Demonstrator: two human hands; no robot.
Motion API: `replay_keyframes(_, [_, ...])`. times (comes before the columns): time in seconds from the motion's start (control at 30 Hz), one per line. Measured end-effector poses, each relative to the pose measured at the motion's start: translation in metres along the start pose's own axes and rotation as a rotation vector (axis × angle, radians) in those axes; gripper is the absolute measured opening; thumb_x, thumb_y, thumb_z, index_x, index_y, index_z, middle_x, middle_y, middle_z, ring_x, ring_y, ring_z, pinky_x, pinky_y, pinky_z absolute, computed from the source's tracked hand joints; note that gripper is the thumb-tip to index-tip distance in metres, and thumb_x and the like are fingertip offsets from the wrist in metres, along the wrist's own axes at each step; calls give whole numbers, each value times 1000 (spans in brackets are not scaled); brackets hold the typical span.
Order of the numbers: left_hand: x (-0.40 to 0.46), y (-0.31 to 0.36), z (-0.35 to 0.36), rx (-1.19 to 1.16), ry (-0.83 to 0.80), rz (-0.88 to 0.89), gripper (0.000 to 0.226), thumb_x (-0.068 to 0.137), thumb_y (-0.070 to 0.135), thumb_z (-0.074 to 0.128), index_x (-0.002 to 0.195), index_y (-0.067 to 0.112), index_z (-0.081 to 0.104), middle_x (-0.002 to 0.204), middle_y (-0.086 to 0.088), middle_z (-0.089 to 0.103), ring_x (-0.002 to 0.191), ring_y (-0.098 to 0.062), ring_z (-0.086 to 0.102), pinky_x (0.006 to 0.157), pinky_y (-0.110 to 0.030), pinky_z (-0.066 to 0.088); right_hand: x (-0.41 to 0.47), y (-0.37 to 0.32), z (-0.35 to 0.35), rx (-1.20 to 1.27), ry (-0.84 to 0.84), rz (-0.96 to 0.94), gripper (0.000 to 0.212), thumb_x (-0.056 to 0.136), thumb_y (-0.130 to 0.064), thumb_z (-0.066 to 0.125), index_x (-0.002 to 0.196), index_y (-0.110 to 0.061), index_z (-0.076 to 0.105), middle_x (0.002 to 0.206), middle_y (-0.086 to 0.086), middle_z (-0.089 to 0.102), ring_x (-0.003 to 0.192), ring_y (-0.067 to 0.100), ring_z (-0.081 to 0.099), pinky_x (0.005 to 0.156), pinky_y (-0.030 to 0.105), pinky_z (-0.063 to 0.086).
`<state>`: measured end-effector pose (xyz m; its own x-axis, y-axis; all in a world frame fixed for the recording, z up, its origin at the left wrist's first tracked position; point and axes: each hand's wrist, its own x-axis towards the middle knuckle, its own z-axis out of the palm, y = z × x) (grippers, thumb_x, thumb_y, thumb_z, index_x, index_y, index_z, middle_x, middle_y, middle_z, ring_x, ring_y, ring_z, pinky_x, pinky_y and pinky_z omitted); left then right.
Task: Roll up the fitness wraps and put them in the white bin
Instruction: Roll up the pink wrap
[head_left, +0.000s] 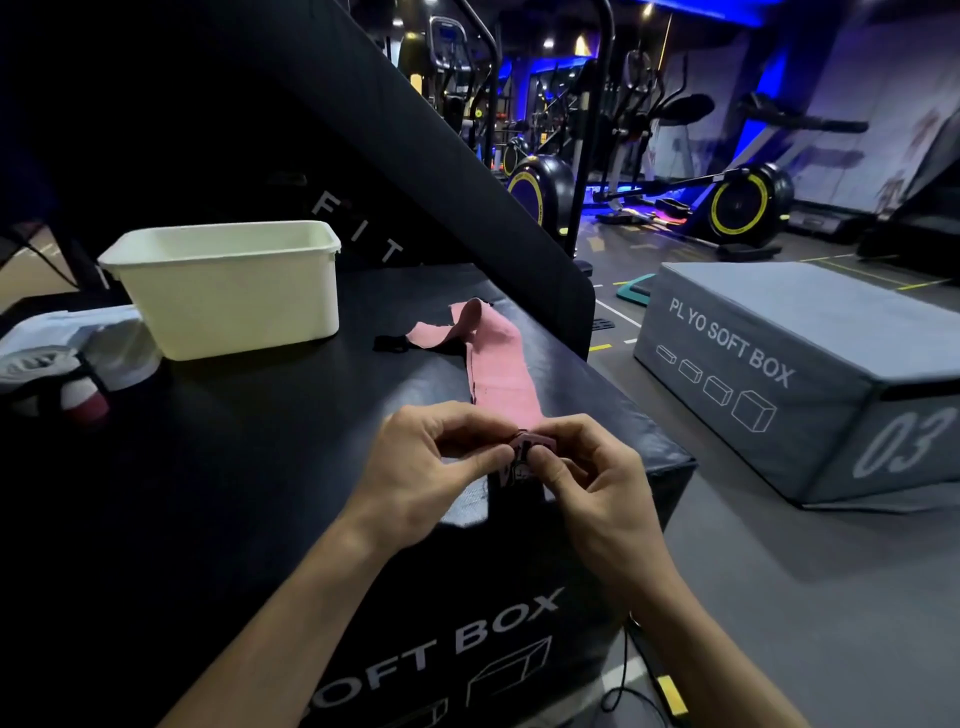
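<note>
Left hand (436, 457): fingers curled, thumb and fingertips pinching the near end of the pink wrap (501, 364) from the left side.

Right hand (582, 467): fingers curled, thumb and forefinger pinching the same near end from the right; the two hands meet at a small, tight roll (524, 449) started there, with a dark tag or print showing on it.

Pink wrap: lies flat on the black box top (260, 441), running straight away from the hands; its far end is folded over to the left, next to a short black strap piece (389, 343). Only the near end is rolled.

White bin (228, 291): upright on the box top, beyond and to the left of the hands, well apart from them and just left of the wrap's far end. Its inside cannot be seen.

Other wraps (62, 364): a pale, grey and pink pile, blurred, far to the left of the hands, beside the bin.

Grey soft box (779, 374): on the floor to the right of the hands, marked "PLYO SOFT BOX" and "03".

Exercise bikes (737, 202): on the floor far beyond the hands, with yellow-rimmed wheels.
</note>
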<state>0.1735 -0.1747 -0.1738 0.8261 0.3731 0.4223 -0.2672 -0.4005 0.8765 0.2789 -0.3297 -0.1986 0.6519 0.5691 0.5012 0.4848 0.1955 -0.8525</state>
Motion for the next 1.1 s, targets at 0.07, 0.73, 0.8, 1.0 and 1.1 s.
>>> replay_keyframes(0.07, [0, -1, 0, -7, 1, 9, 23, 81, 3, 83, 101, 14, 80, 96, 2, 80, 95, -17, 77, 94, -37, 59, -1, -1, 0, 15, 2, -1, 10, 95, -2, 68, 99, -11, 71, 95, 3, 75, 93, 19, 73, 86, 29, 57])
replay_keyframes(0.73, [-9, -23, 2, 340, -151, 264, 15, 89, 25, 81, 103, 19, 80, 96, 10, 75, 91, -9, 72, 82, -32, 56, -2, -15, -34, -283, -191, 32, 8, 87, -15, 81, 88, -22, 77, 79, -7, 74, 63, 6, 66, 60, 18, 45])
replay_keyframes(0.8, [-5, -23, -2, 302, -210, 192, 12, 92, 26, 78, 101, 19, 81, 94, 11, 77, 90, -8, 73, 83, -28, 56, -2, -12, -38, -268, -237, 65, 7, 87, -16, 81, 87, -21, 77, 78, -5, 75, 66, 8, 69, 63, 21, 48])
replay_keyframes(1.0, [56, -30, 7, 478, -362, 171, 40, 107, 40, 44, 124, 20, 74, 131, 4, 69, 126, -12, 60, 111, -38, 43, 1, -11, -43, -225, -298, 83, 6, 87, -16, 80, 88, -20, 76, 84, 2, 76, 81, 24, 75, 76, 29, 57])
replay_keyframes(1.1, [89, -45, 14, 979, -683, 144, 46, 111, 47, 26, 151, 39, 47, 168, 4, 28, 155, -18, 19, 126, -38, 10, 3, -12, -42, -268, -364, 48, 6, 87, -12, 80, 87, -16, 76, 84, 0, 76, 80, 17, 74, 78, 21, 54])
